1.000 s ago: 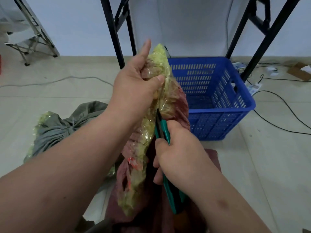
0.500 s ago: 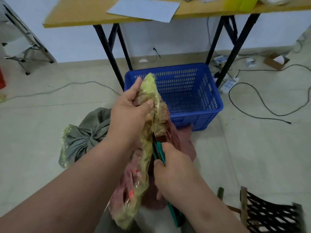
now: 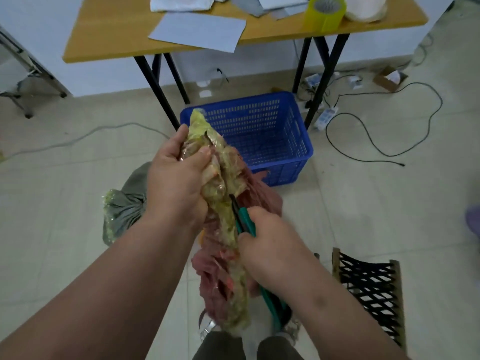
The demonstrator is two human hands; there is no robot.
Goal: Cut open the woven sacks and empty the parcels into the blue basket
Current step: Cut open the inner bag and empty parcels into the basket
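My left hand (image 3: 179, 175) grips the bunched top of a red woven sack (image 3: 223, 271) wrapped in yellowish tape, held upright in front of me. My right hand (image 3: 270, 242) grips a green-handled cutter (image 3: 246, 222); its dark blade sits against the taped neck just below my left hand. The blue basket (image 3: 298, 141) stands on the floor right behind the sack and looks empty. A second, grey-green sack (image 3: 124, 203) with a taped neck lies on the floor to the left, partly hidden by my left arm.
A wooden table (image 3: 117, 40) on black legs stands over the basket, with papers and a yellow tape roll (image 3: 324, 11) on it. Black cables (image 3: 376, 141) and a power strip (image 3: 326, 118) lie at right. A black net frame (image 3: 371, 289) sits lower right. My feet are below the sack.
The view has pulled back and tilted up, so the table top now shows. Both hands keep their hold on sack and cutter; the blade stays at the taped neck.
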